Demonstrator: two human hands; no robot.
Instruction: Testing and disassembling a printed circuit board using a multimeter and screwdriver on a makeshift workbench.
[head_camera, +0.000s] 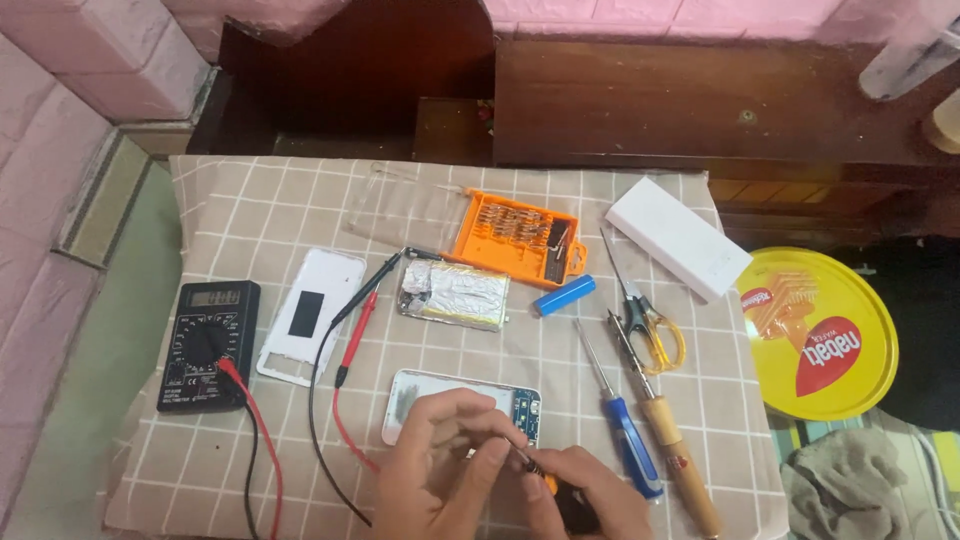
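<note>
Head view: the opened phone (462, 398) lies at the worktop's (220, 200) near edge, back cover (312, 315) and foil-wrapped battery (455, 292) already off and set apart behind it. The left hand (440, 470) pinches a small part over it; the right hand (585, 495) grips a small screwdriver (530, 465). Judged: disassembly is underway, the board still seated.

Both hands are sitting low at the bottom edge, pretty much touching each other. The left hand (440, 460) is curling its fingers (470, 415) inward, thumb pressing toward the fingertips in a pinch. The right hand (590, 495) is closing into a loose fist, knuckles facing up, thumb side pointing left.
</note>
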